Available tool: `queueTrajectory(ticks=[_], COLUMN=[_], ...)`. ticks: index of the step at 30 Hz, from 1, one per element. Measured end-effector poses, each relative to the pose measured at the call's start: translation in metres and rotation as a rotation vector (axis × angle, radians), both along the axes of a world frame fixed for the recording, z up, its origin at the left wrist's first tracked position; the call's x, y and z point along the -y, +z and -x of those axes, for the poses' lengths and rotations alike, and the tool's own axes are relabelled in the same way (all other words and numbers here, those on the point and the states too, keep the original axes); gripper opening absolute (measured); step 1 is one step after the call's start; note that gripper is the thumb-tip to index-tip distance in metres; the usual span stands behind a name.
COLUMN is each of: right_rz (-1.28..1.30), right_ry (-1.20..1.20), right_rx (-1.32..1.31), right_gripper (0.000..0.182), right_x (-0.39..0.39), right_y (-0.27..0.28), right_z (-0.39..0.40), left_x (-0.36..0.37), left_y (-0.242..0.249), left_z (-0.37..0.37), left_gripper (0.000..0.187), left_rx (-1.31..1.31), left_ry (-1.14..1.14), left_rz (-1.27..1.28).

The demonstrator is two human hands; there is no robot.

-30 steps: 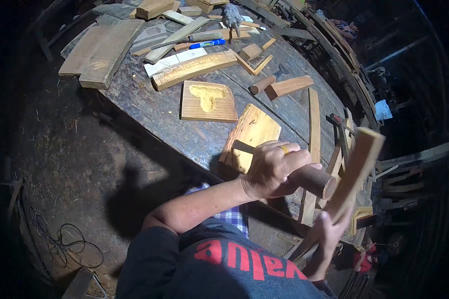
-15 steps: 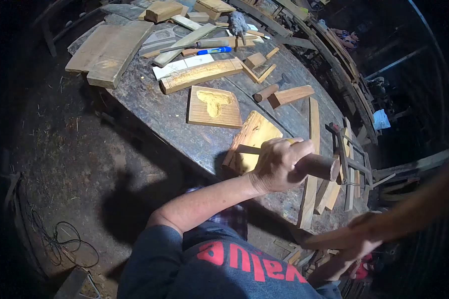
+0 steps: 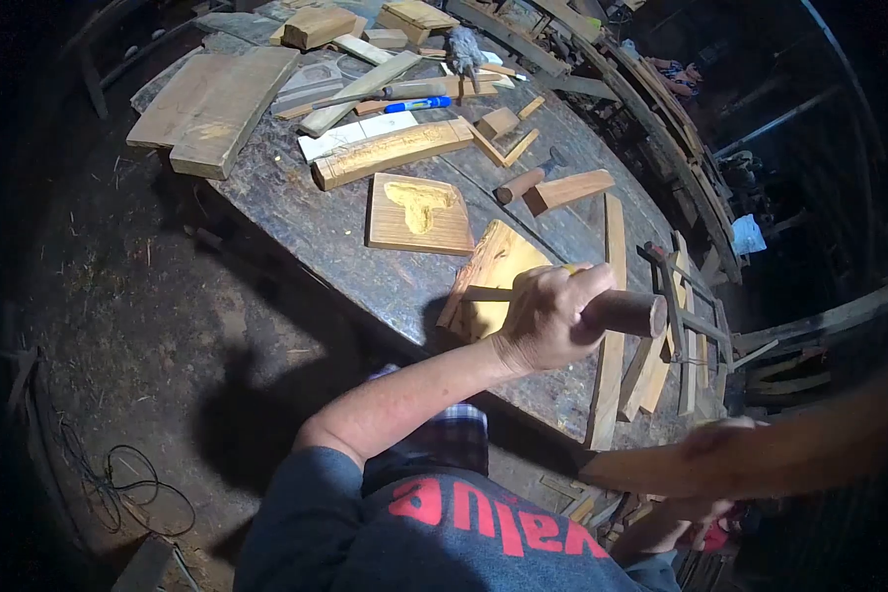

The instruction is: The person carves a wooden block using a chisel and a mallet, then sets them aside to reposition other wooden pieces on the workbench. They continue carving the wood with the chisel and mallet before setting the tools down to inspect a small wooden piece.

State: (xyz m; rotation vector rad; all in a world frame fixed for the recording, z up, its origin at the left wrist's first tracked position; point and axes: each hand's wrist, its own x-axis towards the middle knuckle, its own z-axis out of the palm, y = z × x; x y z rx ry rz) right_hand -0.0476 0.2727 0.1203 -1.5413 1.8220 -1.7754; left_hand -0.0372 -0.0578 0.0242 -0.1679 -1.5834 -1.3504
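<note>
My left hand (image 3: 553, 311) is closed around a chisel, its thick round wooden handle (image 3: 636, 315) sticking out past the thumb. The chisel's dark flat blade (image 3: 488, 294) points left across a yellow wooden block (image 3: 503, 252) with a bark-like edge, on the bench near its front edge. My hand and forearm cover part of that block. Low at the right, my right hand (image 3: 725, 434) grips a long wooden club (image 3: 789, 459), blurred by motion. Just left of the block lies a square board (image 3: 390, 222) with a T-shaped hollow carved into it.
The dark workbench (image 3: 306, 227) carries a long timber piece (image 3: 395, 153), a blue marker (image 3: 417, 104), wide planks (image 3: 212, 109) and a hammer (image 3: 523, 185). Wooden strips (image 3: 612, 266) and a frame-like clamp (image 3: 681, 296) lie to the right. A cable (image 3: 133, 483) coils on the floor.
The club in my right hand has shifted slightly and shows more broadly, still raised at the right. My left hand keeps the chisel in nearly the same place; the view has shifted slightly.
</note>
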Motion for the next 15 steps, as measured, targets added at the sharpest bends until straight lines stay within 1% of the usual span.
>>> queueTrajectory(ticks=[2, 4, 5, 6, 8, 11, 12, 13, 14, 15], right_rz=[-0.417, -0.589, -0.614, -0.618, -0.065, 0.757, 0.754, -0.045, -0.86, -0.855], right_ry=[-0.545, -0.754, -0.827, -0.823, -0.662, -0.346, -0.342, -0.668, -0.907, -0.904], right_rx=[-0.152, -0.227, -0.107, -0.1, 0.144, 0.44, 0.435, 0.04, -0.378, -0.375], right_gripper=[0.108, 0.113, 0.104, 0.104, 0.1, 0.094, 0.094, 0.102, 0.11, 0.11], right_x=[0.023, 0.049, 0.029, 0.015, -0.014, -0.039, -0.031, -0.011, 0.008, 0.021], right_y=[-0.034, -0.03, -0.022, -0.021, -0.031, -0.037, -0.037, -0.039, -0.038, -0.033], right_z=[-0.026, -0.034, -0.027, -0.024, -0.017, -0.009, -0.013, -0.022, -0.027, -0.031], left_x=[0.002, 0.007, 0.007, 0.008, 0.008, 0.005, 0.006, 0.006, 0.006, 0.007], left_y=[0.003, 0.005, 0.003, 0.003, 0.001, 0.002, 0.003, 0.004, 0.006, 0.006], left_z=[-0.002, -0.003, 0.0, -0.001, -0.001, 0.001, 0.002, 0.001, 0.001, -0.001], left_gripper=[0.017, 0.019, 0.019, 0.019, 0.023, 0.023, 0.023, 0.023, 0.021, 0.019], left_rx=[0.018, 0.007, -0.012, -0.003, 0.062, 0.033, 0.019, 0.016, 0.047, 0.08], left_ry=[0.02, 0.03, 0.057, 0.058, 0.036, 0.038, 0.05, 0.055, 0.093, 0.126], left_rz=[0.001, -0.018, -0.029, -0.03, 0.002, -0.009, -0.015, -0.016, -0.002, 0.016])
